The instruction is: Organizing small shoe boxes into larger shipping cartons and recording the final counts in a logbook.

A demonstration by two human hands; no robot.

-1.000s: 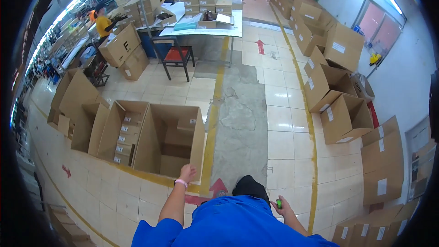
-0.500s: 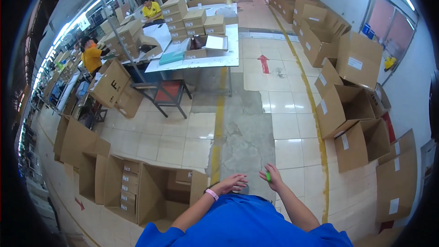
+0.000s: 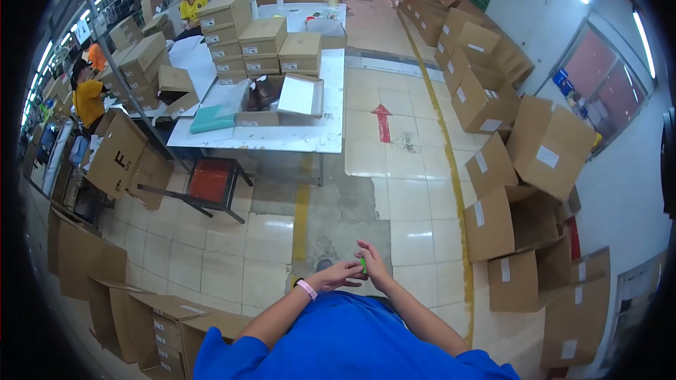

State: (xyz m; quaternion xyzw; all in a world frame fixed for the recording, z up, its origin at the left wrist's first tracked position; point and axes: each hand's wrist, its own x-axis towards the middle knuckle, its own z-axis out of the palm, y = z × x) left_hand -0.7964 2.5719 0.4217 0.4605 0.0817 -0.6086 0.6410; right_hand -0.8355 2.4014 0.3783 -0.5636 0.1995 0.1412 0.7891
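My two hands meet low in the middle of the head view, in front of my blue shirt. My right hand (image 3: pixel 374 265) pinches a small green object (image 3: pixel 363 264), and the fingertips of my left hand (image 3: pixel 339 274) touch the same object. A pink band sits on my left wrist. Below the hands lies the tiled floor with a worn grey patch (image 3: pixel 338 222). A white table (image 3: pixel 310 137) stands a few steps ahead.
The white table carries stacked cardboard boxes (image 3: pixel 262 39), an open shoe box (image 3: pixel 278 98) and a teal folder (image 3: pixel 211 119). A red stool (image 3: pixel 210 181) stands beneath it. Open cartons (image 3: pixel 521 239) line the right side, more cartons (image 3: pixel 120 288) at the lower left. People in yellow shirts (image 3: pixel 90 98) work at left.
My view has moved forward toward the white table. My left hand left the open carton and came to my right hand, and both now hold the green object together.
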